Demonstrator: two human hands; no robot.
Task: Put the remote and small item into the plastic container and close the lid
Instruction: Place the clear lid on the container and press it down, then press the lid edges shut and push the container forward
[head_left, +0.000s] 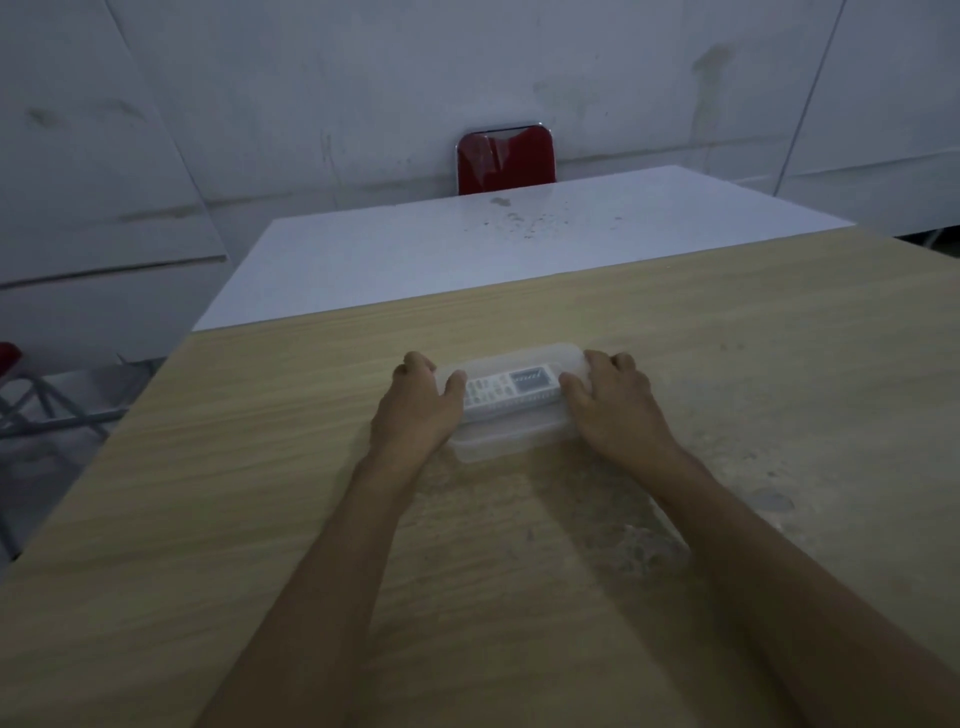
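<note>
Clear, colourless plastic container (511, 441) sits on a light tan wood-grain table (260, 493), grain streaks running across it, pale dusty blotches just right of the container. Inside it: white rectangular remote (511, 392), grey display panel, pale button rows. Beyond the container, plain white table (415, 254) with dark specks; behind that a glossy red chair back (506, 161) against off-white scuffed wall panels (311, 78).

At frame centre, the left hand (415, 402) and right hand (615, 402) press the ends of a clear plastic container (511, 434) on a wooden table (260, 493); a white remote (511, 391) lies inside.
</note>
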